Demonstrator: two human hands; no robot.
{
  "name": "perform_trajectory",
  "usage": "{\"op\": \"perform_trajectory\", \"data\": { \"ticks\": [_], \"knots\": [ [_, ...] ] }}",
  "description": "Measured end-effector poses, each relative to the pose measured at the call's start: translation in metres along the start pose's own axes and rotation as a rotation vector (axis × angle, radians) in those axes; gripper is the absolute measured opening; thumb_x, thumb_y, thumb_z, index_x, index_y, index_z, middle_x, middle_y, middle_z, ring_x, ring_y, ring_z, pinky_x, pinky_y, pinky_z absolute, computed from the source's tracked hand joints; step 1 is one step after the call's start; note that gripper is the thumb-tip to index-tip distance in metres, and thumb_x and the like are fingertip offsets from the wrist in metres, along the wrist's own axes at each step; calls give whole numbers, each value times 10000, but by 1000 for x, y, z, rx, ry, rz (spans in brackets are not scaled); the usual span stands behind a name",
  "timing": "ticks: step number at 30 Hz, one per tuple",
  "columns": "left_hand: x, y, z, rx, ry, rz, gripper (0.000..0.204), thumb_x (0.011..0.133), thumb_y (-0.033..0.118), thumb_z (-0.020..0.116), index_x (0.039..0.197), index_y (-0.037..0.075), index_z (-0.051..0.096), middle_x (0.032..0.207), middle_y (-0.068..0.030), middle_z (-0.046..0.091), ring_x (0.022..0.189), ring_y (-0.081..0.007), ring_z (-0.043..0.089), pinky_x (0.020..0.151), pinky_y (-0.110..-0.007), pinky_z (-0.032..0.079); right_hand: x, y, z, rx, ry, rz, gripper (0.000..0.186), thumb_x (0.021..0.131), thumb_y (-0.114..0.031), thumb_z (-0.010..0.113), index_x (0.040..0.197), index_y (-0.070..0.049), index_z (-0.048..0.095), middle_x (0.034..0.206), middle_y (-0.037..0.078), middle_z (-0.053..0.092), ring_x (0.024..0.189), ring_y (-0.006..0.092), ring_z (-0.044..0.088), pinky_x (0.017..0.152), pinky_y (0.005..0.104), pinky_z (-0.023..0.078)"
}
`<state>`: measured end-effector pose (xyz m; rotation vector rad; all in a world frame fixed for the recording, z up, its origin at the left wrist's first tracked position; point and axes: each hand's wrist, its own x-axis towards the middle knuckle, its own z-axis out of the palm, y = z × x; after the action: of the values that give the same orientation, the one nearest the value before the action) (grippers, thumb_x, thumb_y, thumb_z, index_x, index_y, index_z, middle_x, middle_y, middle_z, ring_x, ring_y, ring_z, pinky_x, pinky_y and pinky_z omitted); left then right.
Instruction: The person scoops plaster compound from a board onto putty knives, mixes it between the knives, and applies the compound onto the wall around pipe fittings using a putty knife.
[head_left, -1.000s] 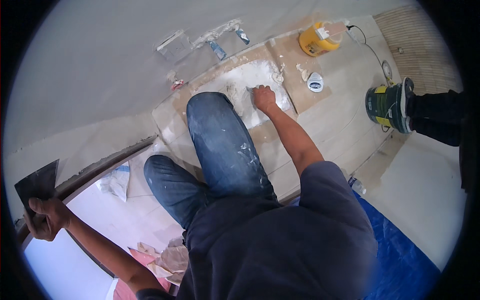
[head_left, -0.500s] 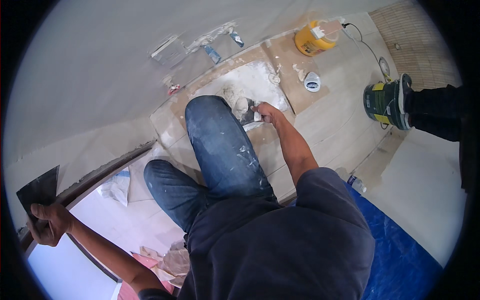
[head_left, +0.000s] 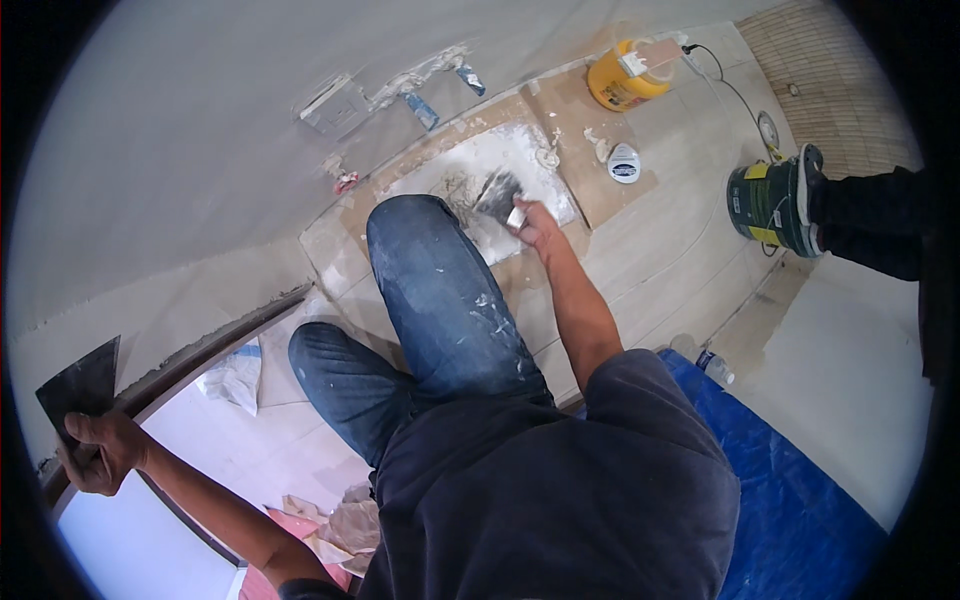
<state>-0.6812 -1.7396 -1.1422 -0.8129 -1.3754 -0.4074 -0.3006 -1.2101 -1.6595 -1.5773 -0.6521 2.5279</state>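
At the far left my left hand (head_left: 103, 452) is closed on a putty knife with a wide dark blade (head_left: 82, 385), held up beside the wall and the dark door frame. Out in front of my knee, my right hand (head_left: 538, 222) grips a smaller putty knife (head_left: 498, 195) by its pale handle. Its blade lies over a white, powder-covered board (head_left: 425, 172) on the floor, with grey-white plaster (head_left: 455, 190) around the blade. Whether the blade touches the board is hard to tell. My left fingertips are partly hidden by the wide blade.
Brown cardboard (head_left: 600, 195) lies under the board. Beyond stand a yellow bucket (head_left: 612, 85) and a white lid (head_left: 624, 165). To the right, a person's shoes rest on a dark green bucket (head_left: 750, 205). Blue-handled plaster-smeared tools (head_left: 420, 112) lie by the wall. A blue tarp (head_left: 790, 490) covers the lower right.
My right hand and its putty knife have shifted slightly away from me over the board. The blade is turned, and the plaster lump beside it is gone from view. My left hand is nearly unmoved.
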Motion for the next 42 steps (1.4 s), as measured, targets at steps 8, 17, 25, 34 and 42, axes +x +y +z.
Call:
{"op": "perform_trajectory", "data": {
  "ticks": [8,17,25,34,42],
  "knots": [
    [-1,-9,-8,-9,29,42,485,850,355,881,964,-40,624,671,-39,659,477,-99,544,471,-176,448,-55,-43,74,-1351,226,-923,366,842,-48,650,1202,-97,681,1143,156,696,986,421,673,934,436,540],
    [-2,-3,6,-68,41,17,473,854,337,880,946,-47,618,670,-41,659,459,-82,521,461,-173,429,-57,-10,6,-2322,-172,-1362,387,920,-204,577,1290,-240,685,1275,10,620,1175,228,562,1087,447,426],
    [-6,-21,-1,-77,40,73,482,852,325,885,958,-67,625,555,-15,583,424,-83,488,449,-163,396,-46,-85,67,-2731,-213,-1027,225,919,-217,589,1047,-252,771,1117,9,698,1169,244,586,937,489,497],
    [-3,-8,5,-84,53,57,465,872,312,868,965,-79,633,520,4,546,420,-69,474,466,-162,382,-34,-36,33,-2467,-39,-1316,237,937,-238,585,1092,-227,764,1116,11,708,1150,238,602,912,451,519],
    [2,4,2,-90,57,18,509,852,355,881,910,-79,623,486,19,493,382,-75,404,424,-184,356,-54,-87,49,-2144,277,-680,269,874,-160,602,1101,-125,743,1136,151,741,1092,345,703,904,472,564]
  ]
}}
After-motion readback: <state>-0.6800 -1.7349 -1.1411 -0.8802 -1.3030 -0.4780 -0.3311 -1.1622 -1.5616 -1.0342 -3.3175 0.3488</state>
